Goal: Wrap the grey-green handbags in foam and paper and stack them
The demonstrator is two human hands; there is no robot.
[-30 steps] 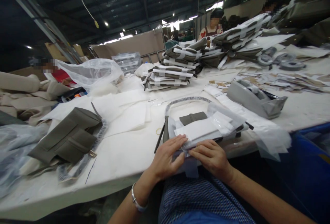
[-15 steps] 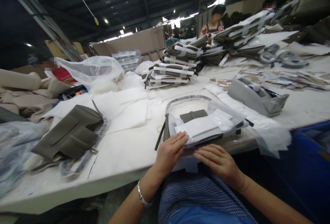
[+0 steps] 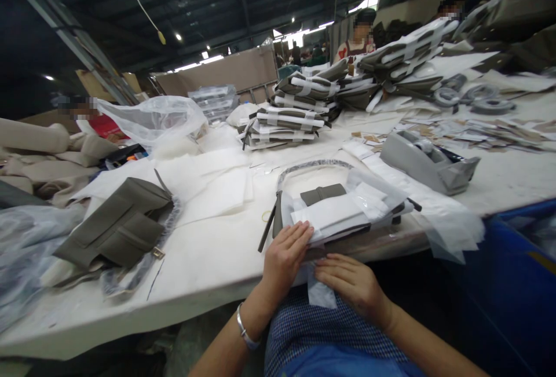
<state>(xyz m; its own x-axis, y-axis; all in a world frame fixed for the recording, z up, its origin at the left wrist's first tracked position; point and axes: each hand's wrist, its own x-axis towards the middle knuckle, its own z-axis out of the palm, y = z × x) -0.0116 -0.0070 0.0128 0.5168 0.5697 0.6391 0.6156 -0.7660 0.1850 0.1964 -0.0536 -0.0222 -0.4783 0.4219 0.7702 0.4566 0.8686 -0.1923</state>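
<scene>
The left hand [image 3: 284,258] lies flat, fingers straight and side by side, on the near left edge of a grey-green bag [image 3: 322,193], gripping nothing. The right hand [image 3: 354,284] is stretched out just below the bag's near edge, fingers together, by a translucent strip [image 3: 320,295] that hangs over the counter's front; its thumb is hidden, so whether it pinches the strip I cannot tell.

The bag lies at the front edge of the counter [image 3: 217,244], folded white paper [image 3: 328,215] over most of it and its wrapped handle [image 3: 315,164] arching away at the far side. Just left of it lies a thin yellow ring [image 3: 266,215]. To the right, a grey tape dispenser [image 3: 421,163] stands near translucent plastic sheets [image 3: 454,231]. Well to the left, a second bag [image 3: 125,232] lies tilted, with white sheets [image 3: 217,191] between the two. Behind, taped bags are piled in a stack [image 3: 284,125]; further right lie grey rolls [image 3: 490,106]. A person [image 3: 354,47] is beyond the piles.
</scene>
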